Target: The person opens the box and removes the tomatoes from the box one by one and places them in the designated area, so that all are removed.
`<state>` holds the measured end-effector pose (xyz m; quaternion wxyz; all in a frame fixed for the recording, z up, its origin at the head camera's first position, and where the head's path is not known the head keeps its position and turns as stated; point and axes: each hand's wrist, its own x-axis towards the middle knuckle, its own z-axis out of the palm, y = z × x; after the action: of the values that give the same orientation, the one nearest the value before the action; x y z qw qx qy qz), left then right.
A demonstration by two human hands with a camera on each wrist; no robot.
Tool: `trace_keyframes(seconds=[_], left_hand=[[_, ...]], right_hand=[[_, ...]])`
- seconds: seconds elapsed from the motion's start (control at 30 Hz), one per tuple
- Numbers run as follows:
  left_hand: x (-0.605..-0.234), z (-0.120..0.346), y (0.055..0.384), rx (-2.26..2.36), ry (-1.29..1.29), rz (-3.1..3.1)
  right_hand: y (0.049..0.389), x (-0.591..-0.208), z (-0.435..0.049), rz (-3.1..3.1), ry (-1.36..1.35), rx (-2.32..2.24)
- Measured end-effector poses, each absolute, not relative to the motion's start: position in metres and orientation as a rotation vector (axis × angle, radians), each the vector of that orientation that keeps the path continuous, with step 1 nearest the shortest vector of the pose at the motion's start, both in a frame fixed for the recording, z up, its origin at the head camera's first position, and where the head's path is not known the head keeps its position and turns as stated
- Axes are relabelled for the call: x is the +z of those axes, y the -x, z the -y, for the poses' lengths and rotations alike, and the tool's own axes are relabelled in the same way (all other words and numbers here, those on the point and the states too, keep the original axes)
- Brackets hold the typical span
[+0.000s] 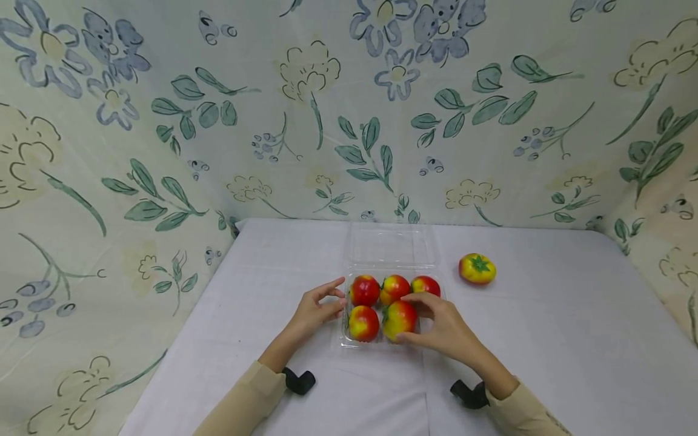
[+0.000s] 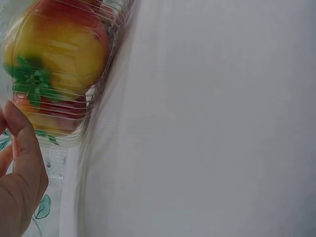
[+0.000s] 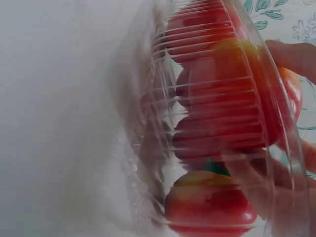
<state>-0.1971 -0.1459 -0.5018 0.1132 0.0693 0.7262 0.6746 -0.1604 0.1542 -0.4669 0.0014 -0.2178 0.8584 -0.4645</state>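
A clear plastic clamshell box [image 1: 382, 345] stands on the table with red-and-yellow tomatoes inside, three in the back row and one at front left [image 1: 363, 324]. In the head view, my right hand [image 1: 448, 330] grips another tomato [image 1: 400, 321] at the front right, thumb in front and fingers behind. Through the box wall in the right wrist view, that tomato [image 3: 227, 94] shows low among the others. My left hand [image 1: 315, 310] is at the box's left side, fingers extended and tips right at the rim; the left wrist view shows its fingers [image 2: 22, 131] beside the ribbed wall.
The box's clear lid [image 1: 389, 245] lies folded back behind it. A single tomato [image 1: 477, 269] with a green calyx sits to the right of the lid. White cloth covers the table [image 1: 556, 339]; a flower-printed curtain [image 1: 382, 121] hangs along its back edge.
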Motion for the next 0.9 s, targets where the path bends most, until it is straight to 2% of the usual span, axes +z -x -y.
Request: trace_keyframes(seconds=[0.27, 0.7, 0.9], left_hand=[[-0.501, 0.144, 0.197, 1.970, -0.203, -2.156], [-0.502, 0.146, 0.198, 1.956, -0.179, -2.146], [-0.484, 0.145, 0.192, 1.938, -0.186, -2.121]], right_hand=[[0.163, -0.468, -0.162, -2.595, 0.659, -1.617], [0.164, -0.464, -0.170, -2.603, 0.647, -1.624], [0.165, -0.461, -0.174, -2.589, 0.636, -1.657]])
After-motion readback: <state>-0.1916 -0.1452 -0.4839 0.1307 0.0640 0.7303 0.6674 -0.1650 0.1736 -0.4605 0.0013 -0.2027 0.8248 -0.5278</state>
